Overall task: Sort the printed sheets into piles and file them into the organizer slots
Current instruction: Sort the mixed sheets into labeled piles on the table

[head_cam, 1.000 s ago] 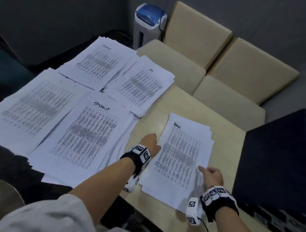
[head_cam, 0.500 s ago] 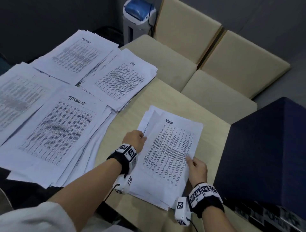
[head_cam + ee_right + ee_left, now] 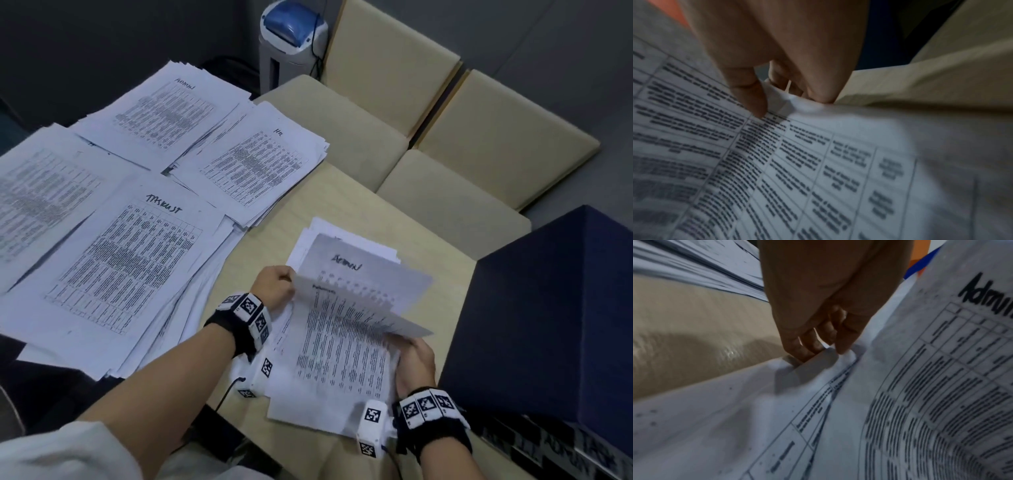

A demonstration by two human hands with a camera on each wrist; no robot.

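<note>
A stack of printed sheets headed "Admin" [image 3: 346, 339] is lifted off the table's near right part, its upper half bent over towards me. My left hand [image 3: 274, 286] grips the stack's left edge, fingers under and thumb on top [image 3: 840, 344]. My right hand [image 3: 412, 359] pinches the right edge [image 3: 777, 100] between thumb and fingers. The dark blue organizer [image 3: 548, 325] stands just to the right, with labelled slots along its lower front. Other piles lie to the left: "Tasklist" [image 3: 123, 267], "HR" [image 3: 257, 168] and a far "Admin" pile [image 3: 164, 109].
The pale wooden table [image 3: 294, 212] shows between the piles and the held stack. Beige cushioned seats [image 3: 445, 137] sit beyond the far edge. A white and blue appliance [image 3: 291, 37] stands on the floor behind. Another pile [image 3: 37, 192] covers the far left.
The Admin stack lay flat on the table a second ago. Both hands gathered its edges and raised it, and its top half now curls over.
</note>
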